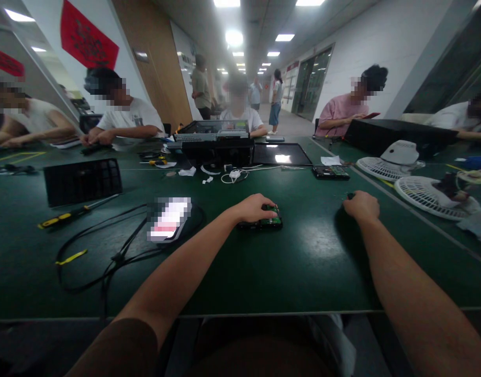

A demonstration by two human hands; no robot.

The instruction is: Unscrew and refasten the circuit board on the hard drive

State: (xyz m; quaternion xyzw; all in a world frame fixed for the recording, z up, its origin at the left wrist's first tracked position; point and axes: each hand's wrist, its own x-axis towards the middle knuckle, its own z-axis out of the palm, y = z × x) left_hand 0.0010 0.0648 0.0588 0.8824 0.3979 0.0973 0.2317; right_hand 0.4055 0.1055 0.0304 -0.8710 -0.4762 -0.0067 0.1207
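A small black device with a green circuit board lies on the green table. My left hand rests over its left part, thumb and fingers bent onto its edges. Farther right, my right hand is closed just above the table, its fingertips round a small dark object whose shape is mostly hidden. Tiny bits lie on the table beside those fingertips.
Left of my arm are a lit phone, black cables, a yellow-black screwdriver and a dark panel. Ahead stands an opened metal case. White fan parts are at right. Several people sit around the table.
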